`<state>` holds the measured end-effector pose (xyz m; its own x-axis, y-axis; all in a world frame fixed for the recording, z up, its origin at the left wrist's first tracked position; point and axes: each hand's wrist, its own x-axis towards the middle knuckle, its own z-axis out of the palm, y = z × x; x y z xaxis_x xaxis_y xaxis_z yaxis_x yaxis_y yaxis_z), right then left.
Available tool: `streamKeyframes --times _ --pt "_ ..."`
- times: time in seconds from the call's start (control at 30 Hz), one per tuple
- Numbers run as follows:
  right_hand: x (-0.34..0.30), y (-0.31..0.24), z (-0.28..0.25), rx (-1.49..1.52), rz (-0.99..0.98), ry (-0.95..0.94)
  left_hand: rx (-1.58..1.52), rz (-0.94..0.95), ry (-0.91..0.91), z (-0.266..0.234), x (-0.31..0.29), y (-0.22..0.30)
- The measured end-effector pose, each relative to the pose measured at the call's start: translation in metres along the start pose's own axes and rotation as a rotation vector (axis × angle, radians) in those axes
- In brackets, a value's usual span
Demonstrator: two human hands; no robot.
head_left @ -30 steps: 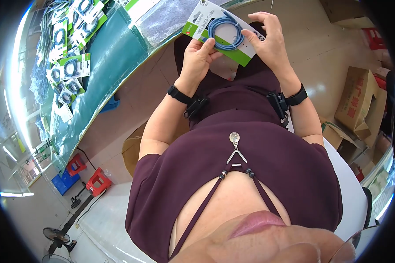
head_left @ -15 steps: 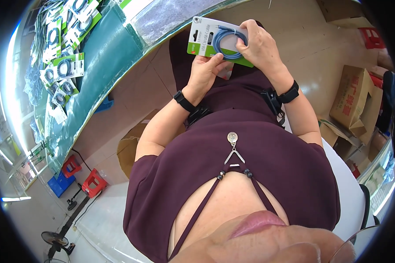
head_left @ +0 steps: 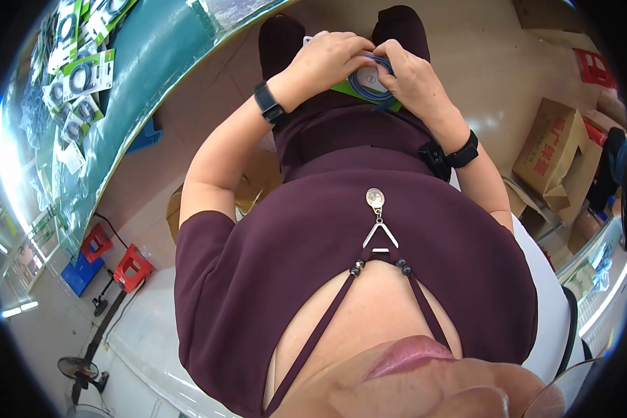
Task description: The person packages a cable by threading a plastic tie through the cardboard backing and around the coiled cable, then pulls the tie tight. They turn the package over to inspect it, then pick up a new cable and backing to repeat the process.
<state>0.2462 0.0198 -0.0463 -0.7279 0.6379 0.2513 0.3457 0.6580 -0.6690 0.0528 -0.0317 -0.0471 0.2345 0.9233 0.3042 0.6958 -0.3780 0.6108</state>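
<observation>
A coiled blue cable (head_left: 356,85) lies against a white and green backing card (head_left: 341,88) above my lap. My right hand (head_left: 416,75) grips the right side of the coil, thumb and fingers closed around it. Over the top of the card reaches my left hand (head_left: 327,61), its fingers bent and pressed together at the upper part of the coil, close to the right fingertips. Most of the card's left half is hidden under the left hand. Exactly what the left fingertips pinch is partly covered.
To the left, a green-topped table (head_left: 143,66) bears a pile of carded cables (head_left: 83,75). Red stools (head_left: 132,267) and a blue box (head_left: 82,273) stand on the floor beyond. Open cardboard boxes (head_left: 547,143) sit at the right.
My left hand has moved from the card's lower edge up over its face to the top of the coil. The card has tilted and is more covered; the right hand keeps its grip.
</observation>
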Motion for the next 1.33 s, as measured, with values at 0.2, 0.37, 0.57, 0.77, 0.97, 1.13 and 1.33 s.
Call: streamKeyframes --times 0.2,0.37,0.57,0.77,0.97,1.13,1.33 --pt "-0.018 0.008 0.008 -0.346 -0.201 0.099 -0.053 -0.391 -0.207 0.015 -0.012 0.018" --pt "-0.021 0.017 0.022 -0.461 -0.149 0.04 -0.121 -0.447 -0.21 0.034 -0.017 -0.004" --pt "-0.026 0.01 0.029 -0.535 0.023 -0.056 -0.125 -0.492 -0.196 0.049 -0.027 -0.012" --pt "-0.033 0.005 0.024 -0.335 0.202 -0.052 -0.233 -0.404 -0.026 0.046 -0.025 0.002" --pt "-0.029 0.0 0.019 -0.167 0.173 -0.028 -0.137 -0.316 -0.017 0.042 -0.025 0.007" --pt "-0.028 0.002 0.021 -0.143 0.212 -0.012 -0.021 -0.221 -0.027 0.043 -0.025 0.005" --pt "-0.03 0.006 0.019 -0.087 0.237 0.029 -0.094 -0.249 -0.039 0.045 -0.025 0.005"
